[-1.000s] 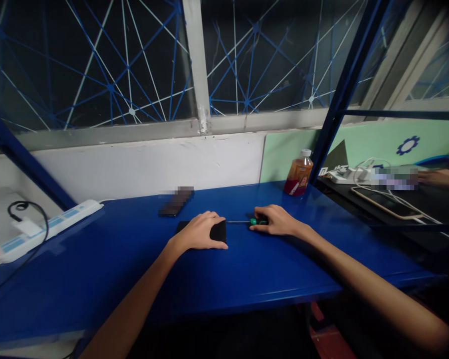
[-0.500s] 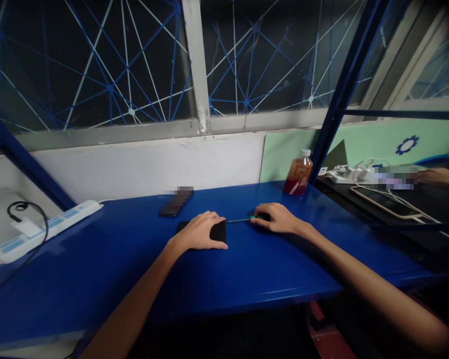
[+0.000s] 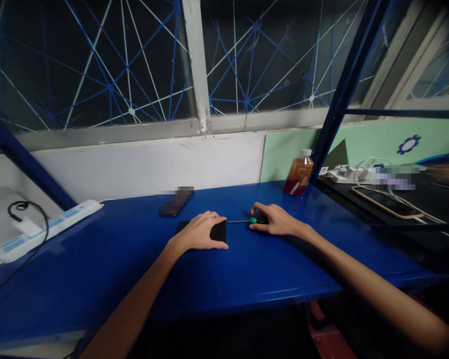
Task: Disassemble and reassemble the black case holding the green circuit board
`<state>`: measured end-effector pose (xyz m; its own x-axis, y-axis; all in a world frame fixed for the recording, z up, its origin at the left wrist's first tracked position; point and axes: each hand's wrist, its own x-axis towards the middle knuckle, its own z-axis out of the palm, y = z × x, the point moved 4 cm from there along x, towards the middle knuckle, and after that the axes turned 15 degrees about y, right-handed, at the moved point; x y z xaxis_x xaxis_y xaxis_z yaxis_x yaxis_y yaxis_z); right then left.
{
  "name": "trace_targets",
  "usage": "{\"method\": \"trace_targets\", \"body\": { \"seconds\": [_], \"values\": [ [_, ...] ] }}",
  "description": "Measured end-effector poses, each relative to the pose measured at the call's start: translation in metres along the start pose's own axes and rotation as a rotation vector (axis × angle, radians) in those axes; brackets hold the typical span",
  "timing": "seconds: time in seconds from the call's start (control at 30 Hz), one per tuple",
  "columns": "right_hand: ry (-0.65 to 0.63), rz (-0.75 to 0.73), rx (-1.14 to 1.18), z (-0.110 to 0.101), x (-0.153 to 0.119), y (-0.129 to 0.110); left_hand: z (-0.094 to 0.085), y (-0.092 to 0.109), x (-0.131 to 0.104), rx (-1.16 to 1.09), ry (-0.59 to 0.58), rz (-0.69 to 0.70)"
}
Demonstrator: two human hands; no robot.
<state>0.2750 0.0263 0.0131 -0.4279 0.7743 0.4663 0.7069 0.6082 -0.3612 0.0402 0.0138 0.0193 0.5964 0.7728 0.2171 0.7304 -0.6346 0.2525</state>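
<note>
My left hand (image 3: pixel 199 232) is closed over a black, flat, box-shaped object (image 3: pixel 219 231) on the blue table. Its fingers lie along the far edge and the thumb along the near edge. A screwdriver (image 3: pixel 253 220) with a green and black handle lies level, its thin metal shaft pointing left to the side of the black object. Whether the tip sits in a screw is too small to tell. Around the handle curls my right hand (image 3: pixel 279 219), loosely, with index finger and thumb parted and the green part showing between them. The handle's rear end is hidden by the palm.
Behind my left hand lies a dark, partly blurred phone-like slab (image 3: pixel 176 202). A bottle of reddish drink (image 3: pixel 299 172) stands at the back right. On the left is a white power strip (image 3: pixel 48 232) with a black cable. A phone (image 3: pixel 387 202) and cables lie on the neighbouring dark table.
My right index finger and thumb have spread apart around the screwdriver handle, uncovering more of its green part. My left hand and the black object have stayed put.
</note>
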Motion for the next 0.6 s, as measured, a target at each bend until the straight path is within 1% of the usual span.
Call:
{"method": "trace_targets", "body": {
  "seconds": [0.13,0.37,0.53,0.6],
  "values": [
    [0.010,-0.024,-0.020,-0.0024,0.0002,-0.0002,0.0001,0.0005,0.0007,-0.014,0.007,0.000],
    [0.008,-0.055,-0.090,0.0005,0.0003,0.0069,-0.0008,0.0032,0.0006,-0.038,-0.006,0.014],
    [0.035,-0.079,-0.098,-0.0012,0.0003,0.0041,0.0004,0.0001,-0.0001,-0.017,0.000,-0.007],
    [0.022,-0.070,-0.092,0.0001,-0.0006,0.0031,0.0008,-0.0003,-0.0001,-0.013,-0.001,-0.002]
  ]
}}
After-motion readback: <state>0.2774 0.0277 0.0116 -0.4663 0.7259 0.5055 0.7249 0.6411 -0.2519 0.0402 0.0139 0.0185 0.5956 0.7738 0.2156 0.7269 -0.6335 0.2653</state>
